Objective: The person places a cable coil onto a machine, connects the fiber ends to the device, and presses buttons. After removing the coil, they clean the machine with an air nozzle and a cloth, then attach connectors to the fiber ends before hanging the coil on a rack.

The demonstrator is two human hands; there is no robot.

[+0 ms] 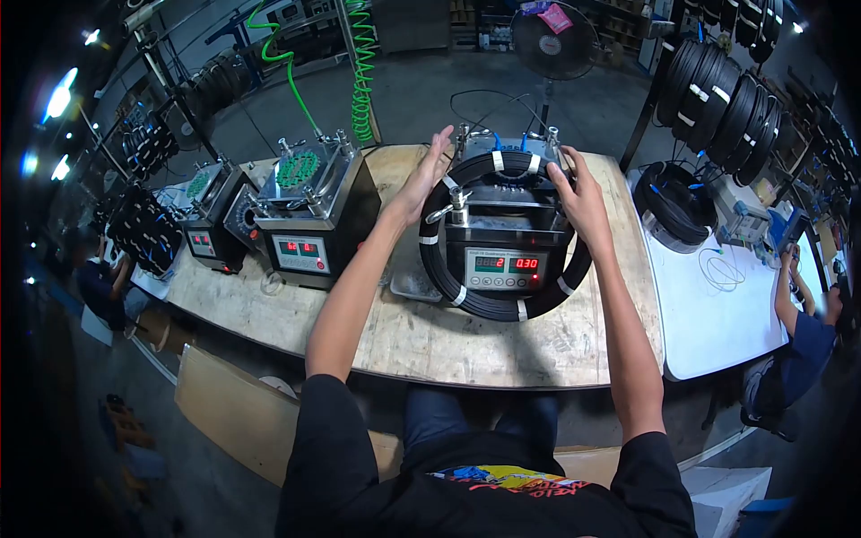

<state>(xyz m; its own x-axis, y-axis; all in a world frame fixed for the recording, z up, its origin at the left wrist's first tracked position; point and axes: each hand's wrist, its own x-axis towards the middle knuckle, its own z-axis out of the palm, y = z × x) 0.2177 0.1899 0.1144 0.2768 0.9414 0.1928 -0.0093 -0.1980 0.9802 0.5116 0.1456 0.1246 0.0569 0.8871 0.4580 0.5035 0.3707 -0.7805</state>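
A black cable coil [484,303] with white tape bands hangs around a metal machine [504,235] with red digit displays on the wooden bench [430,345]. My left hand [427,176] is at the coil's upper left, fingers spread and open, touching or just beside it. The coil's upper right edge lies under my right hand [581,195], whose fingers curl over it. Blue-tipped connectors [502,143] stick up from the fixture on top of the machine, between my hands.
Two more similar machines [314,206] [215,220] stand to the left on the bench. Green coiled hoses [360,72] hang behind. Black cable coils [726,99] hang on a rack at right, above a white table [717,314]. People sit at far left and right [807,332].
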